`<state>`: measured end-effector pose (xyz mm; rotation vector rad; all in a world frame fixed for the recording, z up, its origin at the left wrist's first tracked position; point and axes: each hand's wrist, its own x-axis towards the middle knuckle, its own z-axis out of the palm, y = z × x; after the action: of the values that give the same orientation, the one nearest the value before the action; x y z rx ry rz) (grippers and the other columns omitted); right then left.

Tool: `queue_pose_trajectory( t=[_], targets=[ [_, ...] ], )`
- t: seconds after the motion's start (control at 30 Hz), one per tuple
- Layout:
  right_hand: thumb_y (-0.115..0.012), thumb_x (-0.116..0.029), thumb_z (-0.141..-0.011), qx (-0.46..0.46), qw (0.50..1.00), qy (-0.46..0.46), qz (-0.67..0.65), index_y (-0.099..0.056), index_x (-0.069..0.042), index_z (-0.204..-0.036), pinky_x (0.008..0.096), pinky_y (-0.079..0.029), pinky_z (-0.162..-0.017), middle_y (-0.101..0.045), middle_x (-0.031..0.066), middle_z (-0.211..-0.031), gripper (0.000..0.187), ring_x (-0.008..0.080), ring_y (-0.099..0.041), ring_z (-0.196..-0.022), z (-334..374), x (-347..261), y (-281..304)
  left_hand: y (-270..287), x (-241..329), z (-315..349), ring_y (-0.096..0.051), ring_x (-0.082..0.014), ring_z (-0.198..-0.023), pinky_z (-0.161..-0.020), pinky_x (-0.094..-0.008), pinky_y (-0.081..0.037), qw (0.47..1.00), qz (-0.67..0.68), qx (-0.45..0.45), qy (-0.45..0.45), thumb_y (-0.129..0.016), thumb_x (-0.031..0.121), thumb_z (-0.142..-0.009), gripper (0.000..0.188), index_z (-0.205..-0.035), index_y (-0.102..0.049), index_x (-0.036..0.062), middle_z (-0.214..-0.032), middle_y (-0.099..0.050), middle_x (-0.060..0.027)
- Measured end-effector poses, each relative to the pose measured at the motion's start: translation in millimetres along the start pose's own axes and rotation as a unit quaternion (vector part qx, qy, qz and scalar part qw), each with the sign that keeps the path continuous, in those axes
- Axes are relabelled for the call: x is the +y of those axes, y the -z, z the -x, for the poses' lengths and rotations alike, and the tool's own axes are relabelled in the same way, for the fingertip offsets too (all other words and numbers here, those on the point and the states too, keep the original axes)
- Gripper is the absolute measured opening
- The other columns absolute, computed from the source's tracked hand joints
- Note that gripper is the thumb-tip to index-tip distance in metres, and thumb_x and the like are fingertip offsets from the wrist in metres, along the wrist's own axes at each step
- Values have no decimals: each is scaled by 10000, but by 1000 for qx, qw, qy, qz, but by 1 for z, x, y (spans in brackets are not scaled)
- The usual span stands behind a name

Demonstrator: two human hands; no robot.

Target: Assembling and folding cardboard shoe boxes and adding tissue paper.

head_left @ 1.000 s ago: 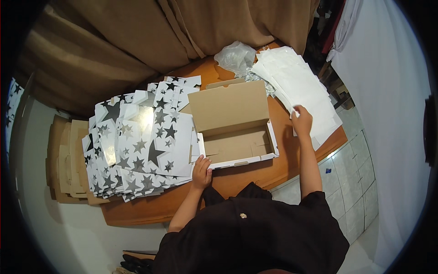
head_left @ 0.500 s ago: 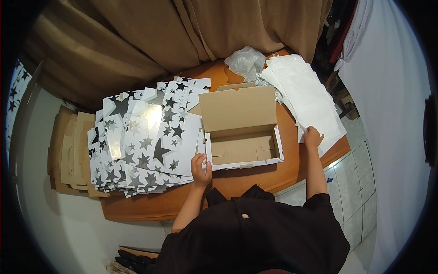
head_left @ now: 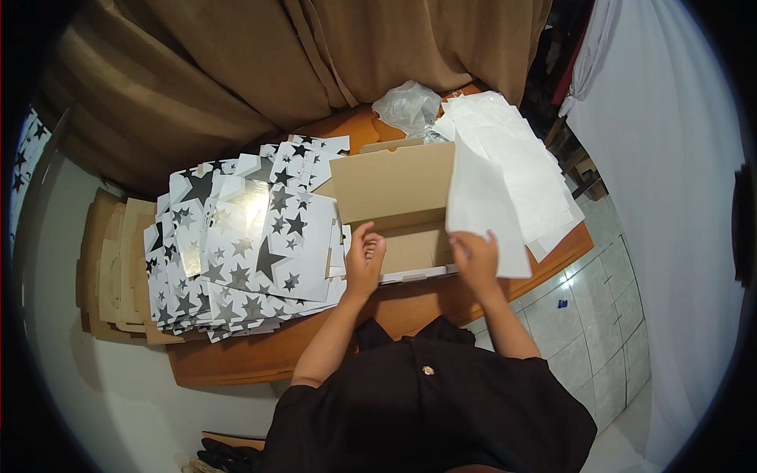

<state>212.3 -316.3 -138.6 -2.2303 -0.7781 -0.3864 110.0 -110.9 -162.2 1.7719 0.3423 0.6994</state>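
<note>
An open cardboard box, brown inside and white outside, stands at the middle of the table with its lid raised at the back. My right hand pinches a sheet of white paper by its near left edge, and the sheet covers the box's right end. Over the box's front left corner is my left hand, its fingers apart and nothing in them. A stack of white paper lies to the right of the box.
Left of the box lie overlapping flat white boxes with black and silver stars. Brown cardboard sheets stand beyond them by the wall. A clear plastic bag rests at the back of the wooden table, before a brown curtain.
My right hand has drawn a sheet off the paper stack and brought it left to the box. My left hand has moved up and right over the box's front corner.
</note>
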Motion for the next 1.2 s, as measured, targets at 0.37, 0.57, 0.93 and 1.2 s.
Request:
queue_pose_trajectory(
  t=[0.37,0.57,0.93,1.2],
  targets=[
    [-630,-196,-794,-190,972,86,-111,-665,-133,-892,564,-280,-987,-671,-4,-900,122,181,-616,-881,58,-47,-34,-15,-8,-38,-554,-64,-602,-486,-206,-442,955,-22,-212,206,-681,146,-795,243,-970,-630,-15,-752,-637,-24],
    [-648,-322,-794,-243,957,54,-151,-652,-130,-1008,580,-180,-1035,-635,31,-1050,286,209,-553,-1055,36,-57,2,19,-9,-35,-521,-49,-575,-504,-199,-427,983,39,-70,167,-668,173,-816,203,-919,-638,0,-728,-627,-6],
    [-606,-248,-858,-201,754,-146,-609,-283,-51,-1388,345,-374,-975,-407,177,-1324,652,245,-462,-1174,-35,-98,-3,26,91,-14,-576,-164,-972,-875,-295,-432,985,56,-160,13,-628,174,-844,277,-1055,-606,-5,-1032,-625,-86],
    [-489,-132,-904,-156,530,-251,-795,-424,11,-1275,351,-481,-888,-586,143,-1133,403,224,-603,-999,-62,-72,34,37,92,-19,-383,-255,-1247,-1059,-384,-256,967,138,2,-212,-595,179,-806,496,-1241,-444,-6,-1305,-422,-162]
  ],
)
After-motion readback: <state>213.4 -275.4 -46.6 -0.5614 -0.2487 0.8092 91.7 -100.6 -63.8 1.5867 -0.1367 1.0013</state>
